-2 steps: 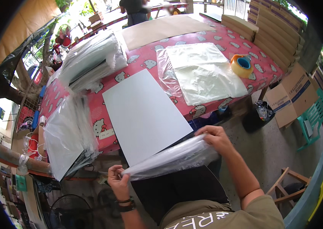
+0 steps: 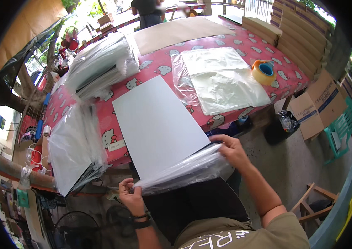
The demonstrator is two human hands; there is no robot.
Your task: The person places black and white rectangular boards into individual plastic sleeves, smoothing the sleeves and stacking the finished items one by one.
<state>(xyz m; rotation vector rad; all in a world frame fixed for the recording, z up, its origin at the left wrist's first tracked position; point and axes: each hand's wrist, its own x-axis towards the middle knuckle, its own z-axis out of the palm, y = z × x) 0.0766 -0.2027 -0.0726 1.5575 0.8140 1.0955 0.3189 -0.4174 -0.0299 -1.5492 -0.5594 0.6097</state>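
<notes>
A large white board (image 2: 159,124) lies at an angle on the table, its near end jutting over the front edge. A clear plastic bag (image 2: 180,172) stretches between my hands along that near end. My left hand (image 2: 130,193) pinches the bag's left corner, close to the board's near left corner. At the other side, the fingers of my right hand (image 2: 231,151) grip the bag's right corner beside the board's near right corner. The bag meets the board's near edge; whether the edge is inside it I cannot tell.
Flat clear bags (image 2: 226,81) lie on the pink patterned table (image 2: 153,68), with tape rolls (image 2: 263,72) beside them. Bagged boards (image 2: 101,66) are stacked at the left, and more (image 2: 74,145) overhang the front left edge. Brown card (image 2: 180,33) covers the back. A person (image 2: 146,12) stands beyond.
My right hand has shifted slightly left and up with its corner of the bag. The bag sits closer against the board's near edge. My left hand has barely moved.
</notes>
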